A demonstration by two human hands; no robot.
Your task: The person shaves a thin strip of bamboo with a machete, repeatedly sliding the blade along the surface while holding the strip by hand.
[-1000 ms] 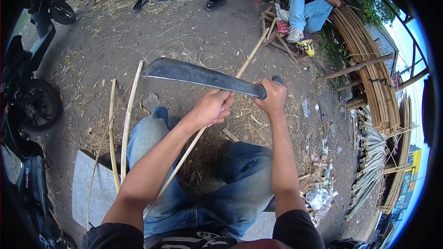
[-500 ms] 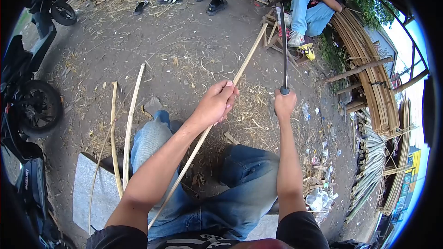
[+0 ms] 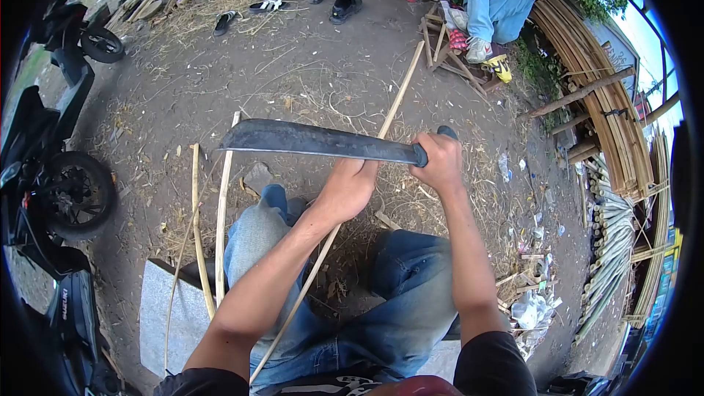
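Observation:
My right hand (image 3: pixel 440 159) is wrapped round the dark handle of a machete (image 3: pixel 315 139). Its broad blade reaches left, nearly level, and passes over the fingers of my left hand (image 3: pixel 349 189). That hand grips a long thin bamboo strip (image 3: pixel 402 92), which slants from my lap up to the right; the blade crosses in front of it and hides the fingertips. Whether blade and strip touch, I cannot tell. Two more strips, one pale (image 3: pixel 223 209) and one browner (image 3: pixel 196 227), lean beside my left knee.
Motorcycles (image 3: pixel 72 194) stand at the left. Sandals (image 3: pixel 345 7) lie on the ground ahead. A seated person (image 3: pixel 488 7) is at the upper right by a wooden frame (image 3: pixel 456 66). Bamboo stacks (image 3: pixel 601 103) line the right side. A grey slab (image 3: pixel 158 308) lies at lower left.
The machete has swung from pointing away from me to lying crosswise, pointing left. My right hand has turned with it. My left hand sits slightly lower in view, still on the strip.

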